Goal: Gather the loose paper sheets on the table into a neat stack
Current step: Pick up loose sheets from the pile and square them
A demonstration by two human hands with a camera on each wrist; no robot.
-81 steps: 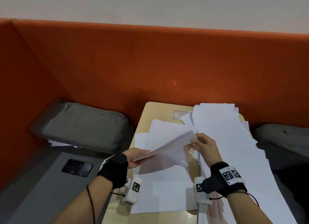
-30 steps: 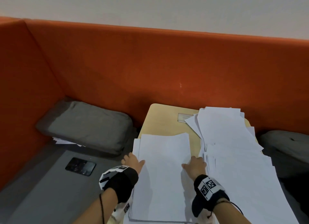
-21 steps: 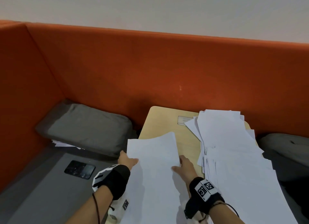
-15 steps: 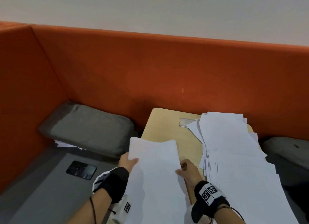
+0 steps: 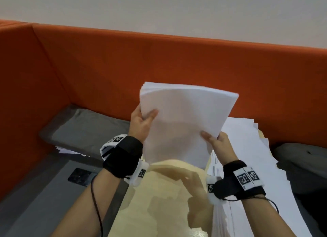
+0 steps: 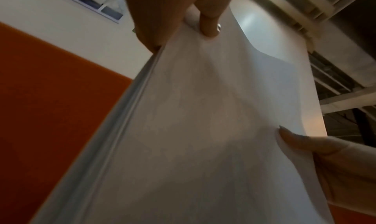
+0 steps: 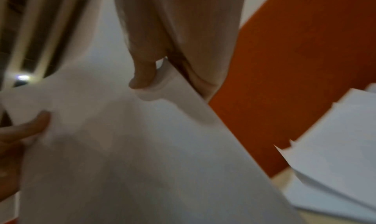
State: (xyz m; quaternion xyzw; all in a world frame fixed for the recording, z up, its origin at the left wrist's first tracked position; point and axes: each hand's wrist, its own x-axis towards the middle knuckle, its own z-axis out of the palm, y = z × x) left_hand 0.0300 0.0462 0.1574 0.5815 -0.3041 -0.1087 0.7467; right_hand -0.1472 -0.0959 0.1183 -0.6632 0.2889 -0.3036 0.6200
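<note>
On the far left an orange wall (image 5: 74, 74) goes around the corner. Below it lies a grey cushion (image 5: 88, 128) on a grey seat (image 5: 44, 201). A few papers (image 5: 70, 151) stick out from under the cushion, and a dark flat thing (image 5: 80, 176) lies on the seat, too blurry to tell what it is.

Next comes the left hand (image 5: 140, 123). Its grip is closed on the left edge of the paper stack (image 5: 184, 123), thumb in front and fingers behind. A black wrist band (image 5: 123, 157) with a small camera sits on that arm.

The paper stack is up in the air, above the bench (image 5: 159, 201) and not touching it. It stands almost upright and leans a little to the right. Its sheets look lined up.

The right hand (image 5: 218, 146) holds the stack's right edge, lower down. Its grip is closed too, thumb on the front, fingers behind. It wears a black band (image 5: 238, 182) with square marks.

On the right side of the bench lies a messy pile of loose sheets (image 5: 247, 157), spread from near to far. Past it on the far right is another grey cushion (image 5: 300, 159).
</note>
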